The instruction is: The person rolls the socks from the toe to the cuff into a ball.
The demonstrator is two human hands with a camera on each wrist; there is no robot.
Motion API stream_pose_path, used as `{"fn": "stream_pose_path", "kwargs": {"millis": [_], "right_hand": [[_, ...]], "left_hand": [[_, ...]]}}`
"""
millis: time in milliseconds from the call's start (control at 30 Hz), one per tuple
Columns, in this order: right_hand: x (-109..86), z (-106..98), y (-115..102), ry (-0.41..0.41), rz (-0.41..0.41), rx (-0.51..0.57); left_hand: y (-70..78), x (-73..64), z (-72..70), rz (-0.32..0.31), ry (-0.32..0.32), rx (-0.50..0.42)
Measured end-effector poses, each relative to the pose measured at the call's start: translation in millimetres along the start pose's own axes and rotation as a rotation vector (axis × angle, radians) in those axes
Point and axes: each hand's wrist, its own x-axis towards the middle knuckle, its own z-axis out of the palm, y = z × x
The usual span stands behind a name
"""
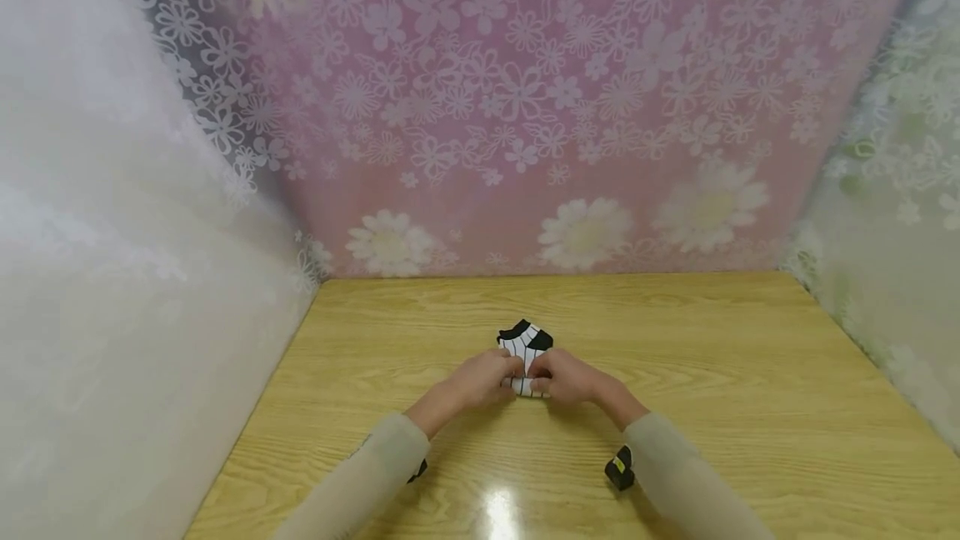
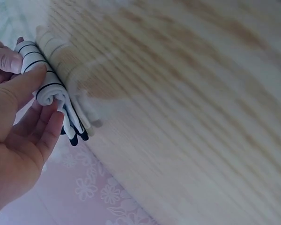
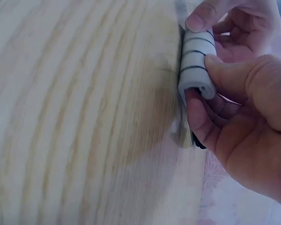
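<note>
Socks (image 1: 522, 347) well inside tabletop rim (image 1: 637, 277)

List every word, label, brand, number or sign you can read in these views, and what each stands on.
No text can be read in any view.
Yellow label on the black device beside the right sleeve: too small and blurred to read.
Striped socks: dark stripes and black patches, no lettering visible.
Pink backdrop: flower patterns, no lettering visible.
</note>
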Motion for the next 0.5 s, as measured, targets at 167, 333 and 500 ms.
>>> {"fn": "stream_pose_path", "kwargs": {"millis": [167,333,500], "right_hand": [[-3.0,0,2,0.010,0.036,0.013],[-4.5,5,-2,0.091,0.015,-0.123],[-7.7,7,-15,0.163,-0.060,-0.345]], "left_hand": [[1.5,0.8,-1.2,0.016,-0.020,-0.019],[-2.9,3.0,-1.4,-0.012,-0.031,-0.152],[-4.7,6.0,-5.5,-0.032,-0.052,-0.240]]}}
